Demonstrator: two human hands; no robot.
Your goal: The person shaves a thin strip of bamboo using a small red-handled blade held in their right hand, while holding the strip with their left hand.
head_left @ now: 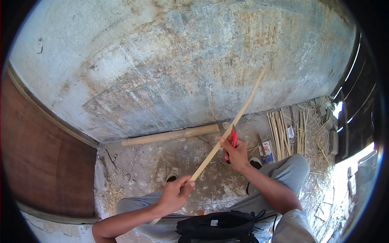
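A long, pale bamboo strip (211, 155) runs slantwise in front of me, from near my lap up toward the wall. My left hand (175, 195) grips its lower part between thumb and fingers. Farther up, my right hand (236, 153) is closed around a red-handled tool, which looks like a knife (232, 138). The right thumb lies against the strip, and the tool is pressed close to it. What shows of the blade is too small to make out clearly.
A thick bamboo pole (172, 136) lies along the foot of the stained wall (194, 69). Several split strips (278, 135) rest on the floor at right, near a small printed packet (267, 150). A black bag (214, 227) sits at my lap. A brown door (48, 150) stands left.
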